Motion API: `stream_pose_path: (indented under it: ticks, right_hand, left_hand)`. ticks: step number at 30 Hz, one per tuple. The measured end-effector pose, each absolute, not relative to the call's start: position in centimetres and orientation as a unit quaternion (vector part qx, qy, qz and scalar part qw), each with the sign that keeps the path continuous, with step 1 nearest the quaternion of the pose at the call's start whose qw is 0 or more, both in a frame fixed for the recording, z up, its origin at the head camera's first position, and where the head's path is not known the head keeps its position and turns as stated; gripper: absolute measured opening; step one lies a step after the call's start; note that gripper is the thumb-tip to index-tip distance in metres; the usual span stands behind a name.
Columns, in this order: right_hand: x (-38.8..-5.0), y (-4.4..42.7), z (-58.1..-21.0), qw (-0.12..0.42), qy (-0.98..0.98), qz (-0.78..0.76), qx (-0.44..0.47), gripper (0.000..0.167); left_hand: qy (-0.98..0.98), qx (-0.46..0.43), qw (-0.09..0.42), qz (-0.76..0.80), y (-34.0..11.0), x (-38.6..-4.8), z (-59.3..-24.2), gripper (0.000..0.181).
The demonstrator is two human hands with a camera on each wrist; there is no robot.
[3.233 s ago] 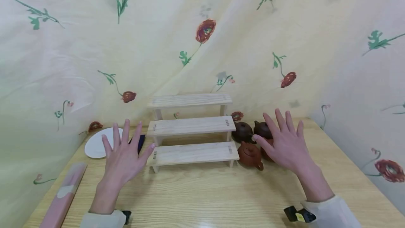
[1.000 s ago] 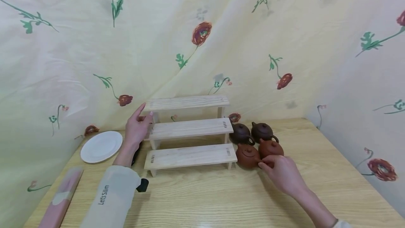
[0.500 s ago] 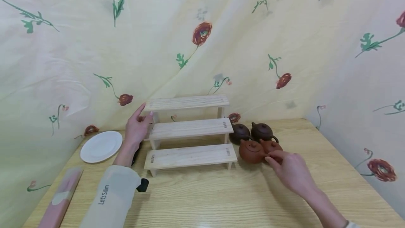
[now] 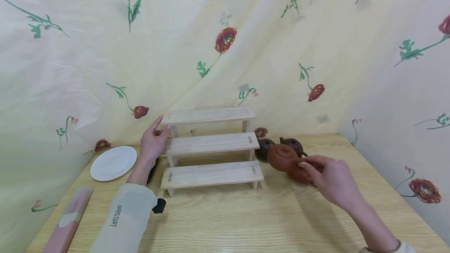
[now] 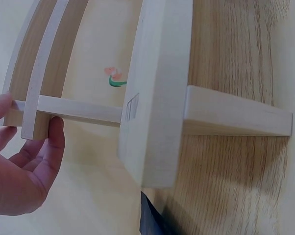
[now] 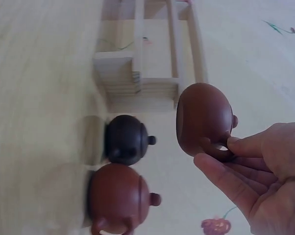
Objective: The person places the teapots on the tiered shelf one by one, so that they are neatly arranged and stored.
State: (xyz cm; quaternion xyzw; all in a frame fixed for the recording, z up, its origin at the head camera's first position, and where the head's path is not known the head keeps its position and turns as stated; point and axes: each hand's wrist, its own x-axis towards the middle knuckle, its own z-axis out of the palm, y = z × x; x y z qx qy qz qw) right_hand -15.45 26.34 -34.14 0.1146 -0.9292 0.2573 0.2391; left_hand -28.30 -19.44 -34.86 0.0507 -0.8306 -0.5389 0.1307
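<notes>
A reddish-brown clay teapot (image 4: 282, 157) hangs in the air, its handle pinched between the thumb and fingers of my right hand (image 4: 334, 179). In the right wrist view, that lifted teapot (image 6: 204, 120) is clear of the table. Below it stands a second reddish-brown teapot (image 4: 299, 175), partly hidden in the head view. Two dark brown teapots, one on the left (image 4: 264, 152) and one on the right (image 4: 292, 143), stand behind. My left hand (image 4: 152, 143) grips the left end of a three-tier wooden shelf (image 4: 212, 143); its thumb and fingers lie around the wood in the left wrist view.
A white plate (image 4: 113, 163) lies at the back left of the wooden table (image 4: 218, 221). Nearer, along the left edge, is a long pink box (image 4: 68, 218). A dark object (image 5: 155, 218) sits beside the shelf, mostly hidden by my left arm. Flowered cloth (image 4: 168, 50) hangs behind.
From hovering spread over the table, my left hand came to the shelf and my right hand to the front reddish-brown teapot. The right hand has since lifted that teapot up and slightly right.
</notes>
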Motion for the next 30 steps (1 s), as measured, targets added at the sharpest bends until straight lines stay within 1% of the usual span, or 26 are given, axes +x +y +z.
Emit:
stream_pose_path:
  ticks: [9,15,23,30]
  right_hand:
    - [-16.5,24.5,-32.1,0.239,-0.927,0.269,0.105,0.014]
    - [-18.0,23.0,-31.3,0.192,-0.922,0.32,0.103,0.018]
    - [-20.3,20.3,-30.9,0.121,-0.873,0.46,0.107,0.025]
    - [-22.2,18.1,-30.4,0.096,-0.828,0.54,0.117,0.024]
  left_hand:
    - [-0.834,0.055,0.127,-0.535,-19.5,-28.2,-34.8,0.064]
    - [-0.832,0.058,0.134,-0.535,-19.5,-28.3,-34.9,0.063]
    - [-0.833,0.059,0.134,-0.534,-19.5,-28.3,-34.9,0.062]
    - [-0.829,0.064,0.121,-0.542,-19.5,-28.3,-34.8,0.062]
